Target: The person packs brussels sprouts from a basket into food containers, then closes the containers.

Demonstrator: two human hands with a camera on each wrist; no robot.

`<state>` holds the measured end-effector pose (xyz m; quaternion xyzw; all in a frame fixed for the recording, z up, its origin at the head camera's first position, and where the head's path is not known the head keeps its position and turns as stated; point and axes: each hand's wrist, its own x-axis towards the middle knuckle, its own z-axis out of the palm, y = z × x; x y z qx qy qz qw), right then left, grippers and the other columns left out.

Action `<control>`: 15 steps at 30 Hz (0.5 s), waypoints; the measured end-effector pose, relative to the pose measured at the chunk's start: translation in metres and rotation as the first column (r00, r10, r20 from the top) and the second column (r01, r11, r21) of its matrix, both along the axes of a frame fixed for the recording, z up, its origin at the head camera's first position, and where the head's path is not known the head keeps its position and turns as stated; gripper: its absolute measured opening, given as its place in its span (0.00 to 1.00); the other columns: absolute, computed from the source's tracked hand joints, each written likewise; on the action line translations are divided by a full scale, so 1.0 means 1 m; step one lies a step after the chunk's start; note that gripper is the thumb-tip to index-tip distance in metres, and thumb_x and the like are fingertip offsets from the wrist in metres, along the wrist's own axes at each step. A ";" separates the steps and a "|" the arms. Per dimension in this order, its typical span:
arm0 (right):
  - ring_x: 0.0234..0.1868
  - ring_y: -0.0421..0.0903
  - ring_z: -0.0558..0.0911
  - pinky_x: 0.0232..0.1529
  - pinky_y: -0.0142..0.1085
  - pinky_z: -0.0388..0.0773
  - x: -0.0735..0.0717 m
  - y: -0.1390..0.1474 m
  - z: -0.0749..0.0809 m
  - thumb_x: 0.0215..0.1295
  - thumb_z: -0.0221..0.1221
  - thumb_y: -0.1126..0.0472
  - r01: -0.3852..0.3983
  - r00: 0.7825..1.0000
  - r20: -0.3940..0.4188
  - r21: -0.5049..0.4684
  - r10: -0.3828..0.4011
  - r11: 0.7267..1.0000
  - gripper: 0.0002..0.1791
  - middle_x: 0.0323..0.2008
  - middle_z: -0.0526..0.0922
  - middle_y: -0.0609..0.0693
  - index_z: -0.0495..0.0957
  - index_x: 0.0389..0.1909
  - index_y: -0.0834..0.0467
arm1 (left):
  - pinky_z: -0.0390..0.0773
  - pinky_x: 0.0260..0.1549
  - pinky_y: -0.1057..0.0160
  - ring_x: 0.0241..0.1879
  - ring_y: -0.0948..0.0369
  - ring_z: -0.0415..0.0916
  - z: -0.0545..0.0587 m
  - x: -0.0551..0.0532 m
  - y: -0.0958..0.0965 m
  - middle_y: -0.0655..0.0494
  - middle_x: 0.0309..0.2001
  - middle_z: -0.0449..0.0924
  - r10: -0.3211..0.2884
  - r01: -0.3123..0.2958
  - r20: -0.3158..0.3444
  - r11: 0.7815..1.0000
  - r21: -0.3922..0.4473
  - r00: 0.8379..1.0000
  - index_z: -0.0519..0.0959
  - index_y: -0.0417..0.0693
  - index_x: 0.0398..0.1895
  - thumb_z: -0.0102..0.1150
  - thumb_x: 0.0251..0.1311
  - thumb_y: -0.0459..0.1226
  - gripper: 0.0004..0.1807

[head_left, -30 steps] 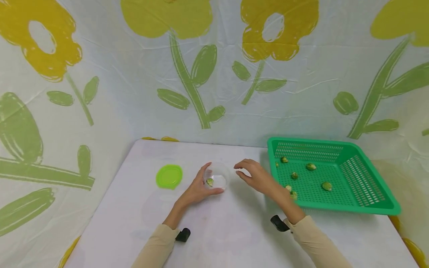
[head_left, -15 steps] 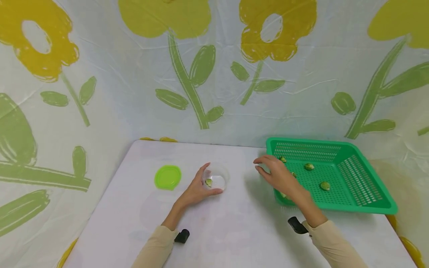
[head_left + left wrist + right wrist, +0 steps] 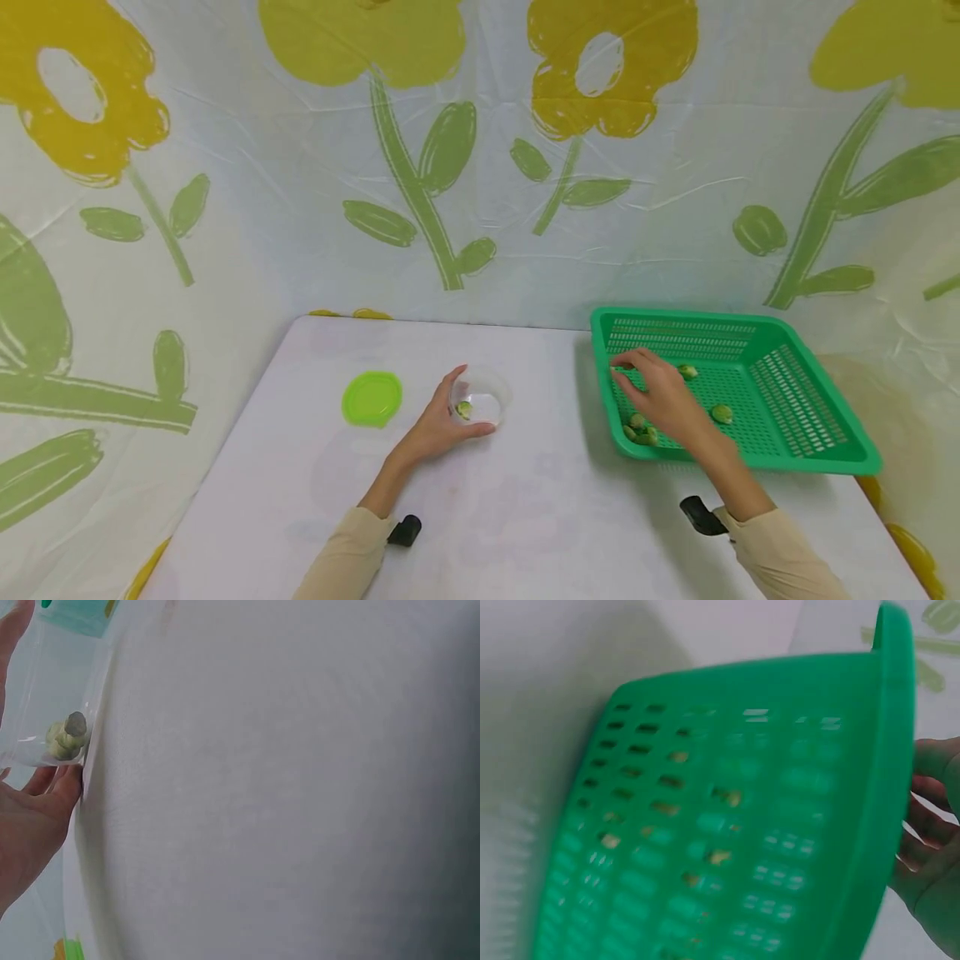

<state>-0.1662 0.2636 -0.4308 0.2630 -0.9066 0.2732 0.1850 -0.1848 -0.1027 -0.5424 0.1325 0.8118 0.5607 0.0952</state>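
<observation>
My left hand (image 3: 435, 429) grips a clear round plastic container (image 3: 486, 407), thumb on its near side and fingers on its left. A single Brussels sprout (image 3: 464, 409) lies inside, its cut stem end (image 3: 76, 724) visible in the left wrist view. Over the left part of a green plastic basket (image 3: 765, 433) hovers my right hand (image 3: 660, 400), fingers loosely bent and nothing seen between them. Several sprouts lie in the basket, among them one near the middle (image 3: 722, 414), one farther back (image 3: 687, 372) and a cluster (image 3: 640, 430) in the near left corner. The hand hides some of the basket floor.
A bright green lid (image 3: 372, 398) lies flat on the white table (image 3: 480, 517), left of the container. The basket's raised rim (image 3: 602, 375) stands between the container and the sprouts. Flower-printed cloth (image 3: 300, 208) closes off the back and sides.
My right hand has moved right, from beside the container to above the basket. The left hand and container stay in place; the view has shifted slightly.
</observation>
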 end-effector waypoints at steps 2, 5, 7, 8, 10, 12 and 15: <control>0.44 0.58 0.83 0.40 0.53 0.81 0.002 0.006 -0.002 0.65 0.65 0.76 0.021 1.000 0.020 0.008 -0.022 1.000 0.10 0.43 0.82 0.60 0.82 0.46 0.68 | 0.55 0.73 0.42 0.77 0.51 0.53 0.000 0.000 -0.001 0.45 0.79 0.53 0.000 0.000 -0.001 1.000 -0.007 1.000 0.48 0.64 0.82 0.82 0.48 0.52 0.63; 0.44 0.59 0.82 0.41 0.54 0.80 0.004 0.014 -0.007 0.65 0.65 0.75 0.041 0.999 0.028 0.016 -0.041 0.999 0.10 0.43 0.82 0.60 0.81 0.46 0.68 | 0.55 0.73 0.42 0.78 0.52 0.52 0.001 0.000 -0.001 0.46 0.79 0.53 0.000 -0.001 -0.003 1.000 -0.015 1.000 0.48 0.62 0.83 0.82 0.48 0.54 0.64; 0.43 0.58 0.82 0.41 0.54 0.80 0.005 0.019 -0.012 0.64 0.65 0.75 0.044 0.999 0.026 0.020 -0.045 0.999 0.10 0.42 0.82 0.60 0.81 0.46 0.68 | 0.55 0.73 0.42 0.78 0.52 0.52 0.001 0.000 -0.002 0.47 0.79 0.53 0.003 -0.003 0.000 1.000 -0.023 1.000 0.47 0.63 0.83 0.81 0.47 0.55 0.65; 0.43 0.58 0.82 0.40 0.54 0.80 0.006 0.022 -0.014 0.64 0.65 0.75 0.045 0.999 0.024 0.023 -0.046 0.999 0.10 0.42 0.82 0.60 0.81 0.46 0.67 | 0.55 0.73 0.42 0.78 0.52 0.52 0.000 0.000 -0.002 0.47 0.79 0.53 0.005 -0.005 0.007 1.000 -0.026 1.000 0.47 0.64 0.83 0.82 0.47 0.56 0.65; 0.43 0.58 0.82 0.39 0.54 0.80 0.007 0.026 -0.018 0.64 0.66 0.75 0.042 0.999 0.026 0.028 -0.043 0.999 0.11 0.43 0.82 0.60 0.81 0.46 0.68 | 0.55 0.73 0.42 0.78 0.52 0.51 0.000 0.000 -0.002 0.48 0.79 0.52 0.007 -0.007 0.012 1.000 -0.025 1.000 0.47 0.65 0.83 0.82 0.46 0.56 0.65; 0.42 0.58 0.82 0.38 0.54 0.80 0.008 0.029 -0.021 0.63 0.66 0.75 0.039 0.998 0.041 0.033 -0.041 0.999 0.11 0.43 0.82 0.60 0.81 0.46 0.68 | 0.55 0.73 0.42 0.78 0.52 0.52 -0.001 0.000 -0.002 0.48 0.79 0.53 0.004 -0.004 0.017 1.000 -0.023 1.000 0.47 0.65 0.83 0.82 0.47 0.56 0.65; 0.43 0.60 0.83 0.38 0.54 0.80 0.009 0.034 -0.025 0.63 0.66 0.75 0.035 0.995 0.090 0.040 -0.039 0.999 0.11 0.44 0.82 0.61 0.81 0.46 0.69 | 0.54 0.73 0.41 0.78 0.51 0.52 -0.001 0.000 -0.002 0.47 0.78 0.55 0.002 -0.001 0.016 1.000 -0.013 1.000 0.47 0.64 0.83 0.82 0.47 0.55 0.65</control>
